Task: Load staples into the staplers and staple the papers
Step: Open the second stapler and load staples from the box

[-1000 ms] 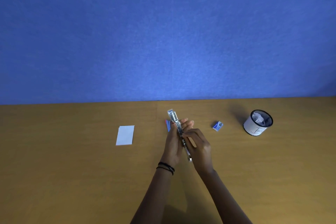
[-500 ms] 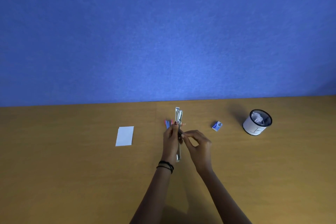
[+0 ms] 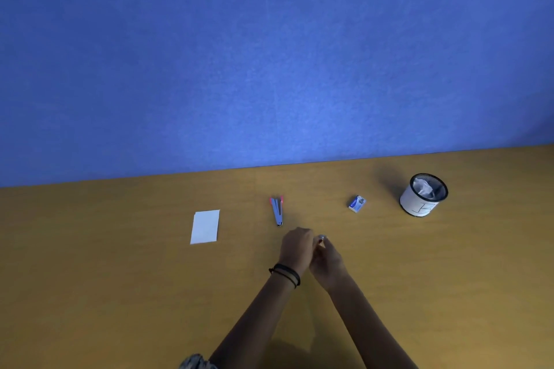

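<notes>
My left hand and my right hand are pressed together low over the wooden table, both curled round a silver stapler. Only its shiny tip shows between the fingers; the rest is hidden. A blue and pink stapler lies flat on the table just beyond my left hand, apart from it. A small blue staple box sits to the right of that. A small stack of white papers lies to the left.
A white mesh-rimmed cup with crumpled paper inside stands at the far right. A blue wall rises behind the table's far edge.
The silver stapler stood opened out long and upright between my hands; now it is brought down and folded in between them. Both hands have moved toward me, uncovering the blue and pink stapler.
</notes>
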Motion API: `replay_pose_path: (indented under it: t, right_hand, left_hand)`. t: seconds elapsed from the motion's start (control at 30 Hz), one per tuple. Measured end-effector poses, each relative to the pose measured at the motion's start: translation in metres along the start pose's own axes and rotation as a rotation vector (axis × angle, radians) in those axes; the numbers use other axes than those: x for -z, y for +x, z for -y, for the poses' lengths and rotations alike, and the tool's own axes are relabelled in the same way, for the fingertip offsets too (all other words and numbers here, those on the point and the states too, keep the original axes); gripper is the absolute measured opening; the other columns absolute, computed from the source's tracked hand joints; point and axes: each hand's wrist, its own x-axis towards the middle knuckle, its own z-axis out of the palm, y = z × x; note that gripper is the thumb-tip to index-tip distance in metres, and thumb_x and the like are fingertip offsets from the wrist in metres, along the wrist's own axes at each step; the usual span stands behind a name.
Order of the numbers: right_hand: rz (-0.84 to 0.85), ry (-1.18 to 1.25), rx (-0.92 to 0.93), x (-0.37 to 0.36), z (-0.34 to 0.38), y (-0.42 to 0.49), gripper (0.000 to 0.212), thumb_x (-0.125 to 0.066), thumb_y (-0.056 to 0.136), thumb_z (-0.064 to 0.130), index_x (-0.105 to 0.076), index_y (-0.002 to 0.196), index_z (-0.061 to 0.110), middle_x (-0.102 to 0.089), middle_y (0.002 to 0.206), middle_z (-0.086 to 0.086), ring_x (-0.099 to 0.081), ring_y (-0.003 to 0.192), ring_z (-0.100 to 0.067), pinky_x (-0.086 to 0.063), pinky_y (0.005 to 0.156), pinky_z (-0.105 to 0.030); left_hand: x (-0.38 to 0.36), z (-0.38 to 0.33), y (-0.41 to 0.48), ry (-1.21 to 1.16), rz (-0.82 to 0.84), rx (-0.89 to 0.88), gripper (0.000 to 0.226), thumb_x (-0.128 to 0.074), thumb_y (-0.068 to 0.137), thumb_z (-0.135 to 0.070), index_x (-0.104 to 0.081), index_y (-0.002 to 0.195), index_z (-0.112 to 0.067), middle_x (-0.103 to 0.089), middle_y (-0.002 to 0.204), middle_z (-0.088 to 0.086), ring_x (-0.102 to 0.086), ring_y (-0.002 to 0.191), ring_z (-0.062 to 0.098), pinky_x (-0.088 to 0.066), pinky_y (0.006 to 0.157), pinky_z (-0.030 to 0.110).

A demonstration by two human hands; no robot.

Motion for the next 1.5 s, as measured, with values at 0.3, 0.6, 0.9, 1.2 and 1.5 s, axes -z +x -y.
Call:
replay_pose_path:
  t: [0.3, 0.6, 0.9, 1.2, 1.5]
  right_hand:
    - [-0.018, -0.023, 0.073, 0.01, 0.008, 0.01, 0.039, -0.03, 0.102, 0.019, -0.059, 0.088, -0.002, -0.069, 0.077, -0.013, -0.065, 0.073, -0.022, -0.054, 0.067, -0.029]
    - [-0.082, -0.191, 0.156, 0.031, 0.032, 0.014, 0.033, -0.032, 0.092, -0.016, -0.042, 0.123, -0.02, -0.049, 0.126, -0.035, -0.052, 0.109, -0.03, -0.057, 0.072, -0.019]
    - [-0.234, -0.122, 0.499, 0.06, 0.113, 0.006, 0.013, -0.048, 0.087, -0.016, -0.058, 0.092, -0.01, -0.064, 0.085, -0.017, -0.071, 0.065, -0.013, -0.057, 0.07, -0.017]
    - [-0.737, -0.449, 0.932, 0.081, 0.238, 0.017, 0.011, -0.065, 0.073, 0.0, -0.07, 0.083, 0.001, -0.067, 0.069, -0.003, -0.058, 0.065, -0.014, -0.045, 0.063, -0.025]
    - [-0.89, -0.764, 0.961, 0.083, 0.273, 0.046, 0.025, -0.053, 0.075, -0.008, -0.072, 0.091, -0.004, -0.071, 0.096, -0.024, -0.067, 0.089, -0.035, -0.051, 0.071, -0.034]
  left_hand:
    - [0.001, 0.004, 0.0, -0.264, -0.026, 0.071, 0.029, -0.044, 0.098, -0.023, -0.056, 0.082, -0.002, -0.06, 0.078, 0.01, -0.057, 0.074, 0.026, -0.042, 0.067, 0.039]
    - [-0.004, 0.027, -0.001, -1.254, -0.025, 0.512, 0.03, -0.044, 0.099, -0.015, -0.065, 0.107, 0.005, -0.043, 0.062, 0.002, -0.046, 0.035, 0.003, -0.049, 0.052, 0.026]
    - [-0.012, 0.024, 0.012, -1.515, 0.059, 0.642, 0.012, -0.061, 0.091, -0.016, -0.064, 0.095, -0.005, -0.048, 0.059, -0.001, -0.062, 0.046, 0.009, -0.051, 0.048, 0.015]
    - [-0.017, 0.006, 0.035, -1.731, 0.086, 0.65, 0.013, -0.066, 0.086, -0.013, -0.064, 0.086, 0.0, -0.052, 0.062, 0.003, -0.053, 0.06, 0.013, -0.056, 0.055, 0.019]
    - [-0.022, -0.002, 0.052, -1.695, 0.115, 0.659, 0.015, -0.071, 0.083, -0.016, -0.064, 0.077, -0.004, -0.056, 0.06, 0.002, -0.058, 0.059, 0.013, -0.055, 0.054, 0.019]
